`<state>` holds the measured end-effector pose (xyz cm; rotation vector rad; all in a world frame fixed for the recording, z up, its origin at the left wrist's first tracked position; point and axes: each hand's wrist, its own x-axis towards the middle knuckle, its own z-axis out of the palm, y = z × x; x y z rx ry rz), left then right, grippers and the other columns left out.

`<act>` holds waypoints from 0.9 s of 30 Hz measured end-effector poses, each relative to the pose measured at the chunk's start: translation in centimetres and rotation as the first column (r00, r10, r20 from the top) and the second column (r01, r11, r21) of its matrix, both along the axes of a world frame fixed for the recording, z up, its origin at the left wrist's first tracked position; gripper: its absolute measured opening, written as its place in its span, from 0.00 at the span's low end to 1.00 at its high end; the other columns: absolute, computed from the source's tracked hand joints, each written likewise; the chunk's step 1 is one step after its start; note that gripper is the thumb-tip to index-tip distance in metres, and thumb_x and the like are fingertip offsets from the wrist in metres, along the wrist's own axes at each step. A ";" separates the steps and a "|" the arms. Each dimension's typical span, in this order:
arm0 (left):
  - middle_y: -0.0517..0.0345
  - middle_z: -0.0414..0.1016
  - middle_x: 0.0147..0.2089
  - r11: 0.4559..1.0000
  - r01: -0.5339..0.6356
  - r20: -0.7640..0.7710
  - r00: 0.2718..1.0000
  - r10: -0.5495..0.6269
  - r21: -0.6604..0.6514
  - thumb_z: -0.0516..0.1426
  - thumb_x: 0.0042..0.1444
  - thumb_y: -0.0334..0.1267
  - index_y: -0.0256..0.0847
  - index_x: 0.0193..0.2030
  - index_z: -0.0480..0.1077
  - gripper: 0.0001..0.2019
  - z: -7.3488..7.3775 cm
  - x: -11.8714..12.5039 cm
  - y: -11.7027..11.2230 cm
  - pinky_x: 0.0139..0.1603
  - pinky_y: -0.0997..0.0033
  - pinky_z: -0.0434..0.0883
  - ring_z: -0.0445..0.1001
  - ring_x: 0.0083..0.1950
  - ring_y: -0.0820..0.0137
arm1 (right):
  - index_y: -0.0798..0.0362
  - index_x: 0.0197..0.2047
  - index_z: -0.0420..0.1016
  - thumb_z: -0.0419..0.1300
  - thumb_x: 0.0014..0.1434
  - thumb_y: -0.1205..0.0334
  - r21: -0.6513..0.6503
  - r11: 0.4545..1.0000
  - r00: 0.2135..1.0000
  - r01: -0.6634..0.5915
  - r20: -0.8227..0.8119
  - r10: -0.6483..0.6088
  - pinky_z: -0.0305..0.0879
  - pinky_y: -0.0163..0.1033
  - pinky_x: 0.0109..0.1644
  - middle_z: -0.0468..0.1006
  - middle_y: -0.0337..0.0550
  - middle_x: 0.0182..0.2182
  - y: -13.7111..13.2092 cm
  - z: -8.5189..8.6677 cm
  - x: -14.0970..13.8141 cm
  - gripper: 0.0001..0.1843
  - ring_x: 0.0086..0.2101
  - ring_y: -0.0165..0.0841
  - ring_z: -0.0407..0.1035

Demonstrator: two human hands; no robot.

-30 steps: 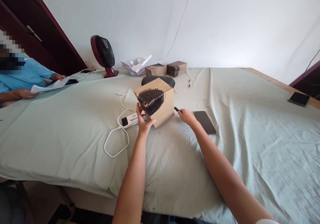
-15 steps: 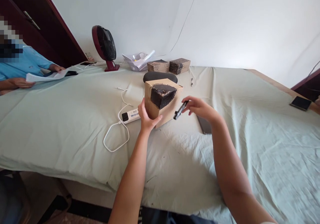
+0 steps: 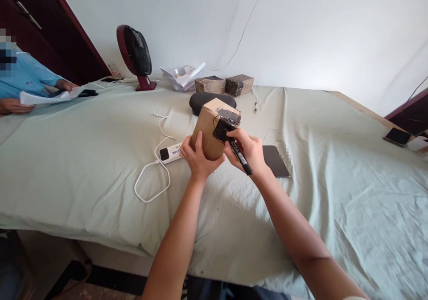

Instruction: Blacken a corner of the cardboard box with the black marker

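Observation:
A brown cardboard box [image 3: 207,128] with a blacked-out patch on one face is tilted above the cloth-covered table [image 3: 83,157]. My left hand [image 3: 199,158] grips its lower left side. My right hand [image 3: 249,150] is closed round a black marker [image 3: 240,154], and the marker's tip rests on the black patch of the box.
A white power strip [image 3: 170,152] with a looped cable lies left of the box. A dark tablet [image 3: 274,161] lies to the right, a black pouch [image 3: 203,99] behind. Further back stand a red fan [image 3: 133,55], a clear tray and two boxes [image 3: 224,84]. A person in blue sits far left.
My right hand lifted the marker from the table and brought its tip onto the box. My left hand turned the box so the black patch faces right.

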<state>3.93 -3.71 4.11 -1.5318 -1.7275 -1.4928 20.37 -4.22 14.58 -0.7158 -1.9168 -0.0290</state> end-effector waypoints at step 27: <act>0.42 0.63 0.65 0.888 0.440 0.146 0.877 -0.457 0.133 0.65 0.51 0.71 0.46 0.80 0.57 0.55 -2.3 -3.7 2.0 0.69 0.42 0.69 0.69 0.68 0.45 | 0.47 0.39 0.72 0.64 0.64 0.53 -0.305 0.869 0.906 -0.389 -0.297 0.301 0.69 0.39 0.32 0.81 0.38 0.28 2.7 -0.8 2.3 0.08 0.27 0.32 0.74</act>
